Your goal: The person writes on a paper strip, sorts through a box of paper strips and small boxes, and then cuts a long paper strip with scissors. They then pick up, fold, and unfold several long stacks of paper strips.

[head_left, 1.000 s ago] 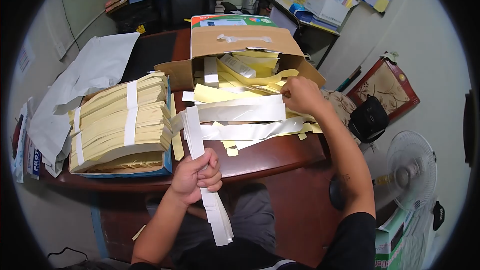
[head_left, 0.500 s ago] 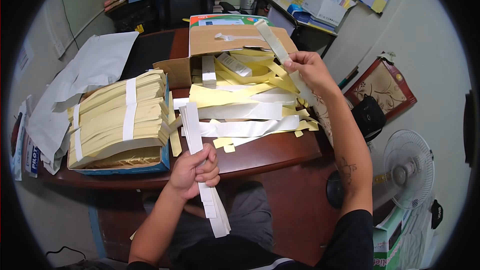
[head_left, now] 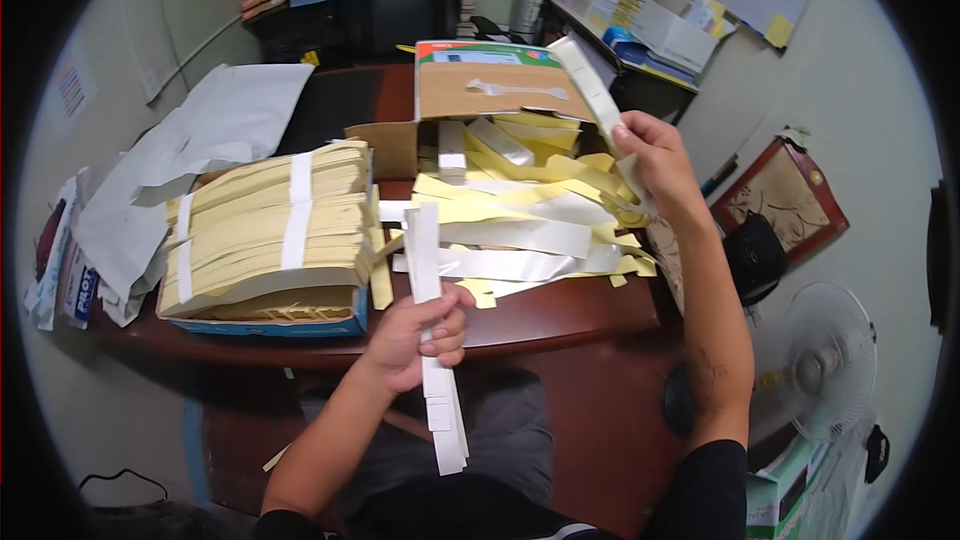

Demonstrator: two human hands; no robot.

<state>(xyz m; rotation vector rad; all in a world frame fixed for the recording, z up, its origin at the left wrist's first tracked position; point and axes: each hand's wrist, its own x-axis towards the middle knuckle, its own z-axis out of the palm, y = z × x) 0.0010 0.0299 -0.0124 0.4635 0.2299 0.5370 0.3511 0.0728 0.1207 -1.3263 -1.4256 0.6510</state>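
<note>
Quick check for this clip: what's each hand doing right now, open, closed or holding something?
Left hand: closed around a bundle of white paper strips.
Right hand: closed, pinching a pale paper strip.

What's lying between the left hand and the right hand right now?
In the head view, loose white and yellow paper strips on the desk lie between the left hand and right hand.

Paper strips (head_left: 520, 236) lie before the carton (head_left: 500, 75), right of the box (head_left: 300, 326).
</note>
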